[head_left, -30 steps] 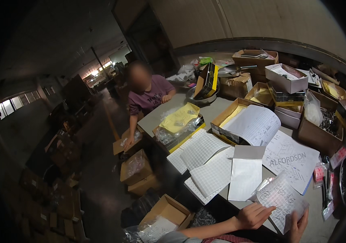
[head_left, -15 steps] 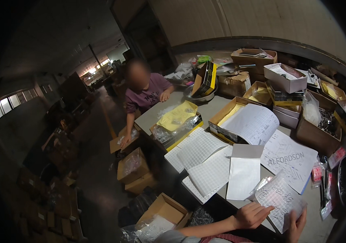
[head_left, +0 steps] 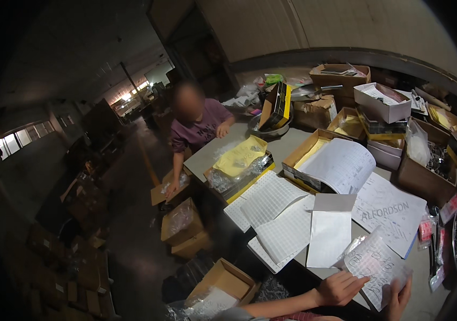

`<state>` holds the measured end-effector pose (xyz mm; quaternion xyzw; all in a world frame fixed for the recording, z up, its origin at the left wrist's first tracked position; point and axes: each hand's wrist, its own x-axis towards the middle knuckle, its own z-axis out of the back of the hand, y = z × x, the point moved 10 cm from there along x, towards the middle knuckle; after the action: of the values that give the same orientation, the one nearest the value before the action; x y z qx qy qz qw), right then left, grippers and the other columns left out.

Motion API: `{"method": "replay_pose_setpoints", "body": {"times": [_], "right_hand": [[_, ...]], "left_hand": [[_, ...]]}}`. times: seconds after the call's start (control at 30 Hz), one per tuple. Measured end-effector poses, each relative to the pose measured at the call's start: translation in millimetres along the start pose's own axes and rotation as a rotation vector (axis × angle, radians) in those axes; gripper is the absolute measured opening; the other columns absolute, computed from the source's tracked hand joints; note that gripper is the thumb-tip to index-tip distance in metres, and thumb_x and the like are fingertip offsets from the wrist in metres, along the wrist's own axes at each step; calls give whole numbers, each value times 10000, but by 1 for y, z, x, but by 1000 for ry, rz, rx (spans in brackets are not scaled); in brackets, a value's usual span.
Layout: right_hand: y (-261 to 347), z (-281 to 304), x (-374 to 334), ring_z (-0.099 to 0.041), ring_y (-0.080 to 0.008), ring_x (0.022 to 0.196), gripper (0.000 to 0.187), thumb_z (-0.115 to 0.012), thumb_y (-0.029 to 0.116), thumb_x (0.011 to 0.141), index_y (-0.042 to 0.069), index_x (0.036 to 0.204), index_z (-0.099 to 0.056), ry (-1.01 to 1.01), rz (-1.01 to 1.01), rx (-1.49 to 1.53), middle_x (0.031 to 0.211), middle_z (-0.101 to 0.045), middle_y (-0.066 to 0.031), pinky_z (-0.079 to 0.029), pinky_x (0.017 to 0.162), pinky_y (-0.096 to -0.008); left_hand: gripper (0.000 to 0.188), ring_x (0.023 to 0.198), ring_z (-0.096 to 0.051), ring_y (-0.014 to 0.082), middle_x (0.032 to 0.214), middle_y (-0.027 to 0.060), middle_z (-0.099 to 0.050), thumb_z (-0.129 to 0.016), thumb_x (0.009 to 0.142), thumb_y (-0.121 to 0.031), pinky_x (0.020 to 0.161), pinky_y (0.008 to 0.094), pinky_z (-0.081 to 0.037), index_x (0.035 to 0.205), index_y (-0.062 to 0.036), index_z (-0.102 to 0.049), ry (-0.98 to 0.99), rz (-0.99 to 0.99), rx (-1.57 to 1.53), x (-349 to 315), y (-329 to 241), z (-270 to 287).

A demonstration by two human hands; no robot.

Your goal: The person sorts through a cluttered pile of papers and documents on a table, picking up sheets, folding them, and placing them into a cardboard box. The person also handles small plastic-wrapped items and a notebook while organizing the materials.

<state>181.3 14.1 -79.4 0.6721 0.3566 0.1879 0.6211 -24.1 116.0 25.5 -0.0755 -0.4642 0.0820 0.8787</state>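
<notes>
A clear plastic bag (head_left: 374,262), with black handwriting and a pale pink patch showing, lies tilted over the table's near edge. My left hand (head_left: 340,288) has its fingers curled in at the bag's left side, thumb and fingertip pinched against it. At the lower right edge, my right hand (head_left: 398,300) grips the bag between thumb and fingers; part of that hand is cut off by the picture's lower border. Just beyond the bag is a white card folder (head_left: 329,238), its top flap folded up. Left of that, an open gridded notebook (head_left: 279,219) overhangs the table.
Across the table, a person in a purple shirt (head_left: 200,129) reaches into a carton (head_left: 159,193). Cardboard boxes (head_left: 429,168) with small parts crowd the right and back. A printed sheet (head_left: 389,214) lies near small red-labelled packets (head_left: 425,230). Below left stands an open carton (head_left: 227,275).
The whole view has shifted slightly, so everything sits a little farther right and lower. Both hands keep their hold on the bag, with little movement.
</notes>
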Motion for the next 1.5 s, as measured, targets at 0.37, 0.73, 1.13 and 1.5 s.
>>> {"method": "replay_pose_setpoints", "body": {"times": [0.37,0.73,1.13,1.5], "right_hand": [[37,-18,-11,-492,-211,1106,457,-655,177,978,-25,1368,-525,15,110,-24,1262,-518,-122,-461,917,-357],[50,35,-23,-582,-149,1136,371,-563,151,1043,-57,1349,-529,-376,516,120,1250,-639,-101,-436,982,-282],[114,44,-8,-500,-57,780,342,-598,120,995,-34,1299,-621,-205,603,-136,960,-623,6,-406,702,-213],[131,-103,189,-567,-99,862,372,-534,342,1039,-3,1061,-671,341,418,-193,944,-652,0,-449,818,-265]], "left_hand": [[386,574,-522,191,716,31,-552,-674,828,-40,542,323,-415,1207,37,-683,-23,-45,3,4,-3,2],[342,555,-581,219,708,62,-626,-702,875,-43,521,320,-454,1209,1,-643,19,35,-23,3,7,-4],[268,626,-592,258,758,92,-635,-687,849,25,593,366,-456,1113,-22,-698,143,9,-310,-26,-14,13],[273,809,-650,434,815,237,-691,-641,790,-230,870,590,-448,812,21,-746,763,794,275,-276,145,-16]]}}
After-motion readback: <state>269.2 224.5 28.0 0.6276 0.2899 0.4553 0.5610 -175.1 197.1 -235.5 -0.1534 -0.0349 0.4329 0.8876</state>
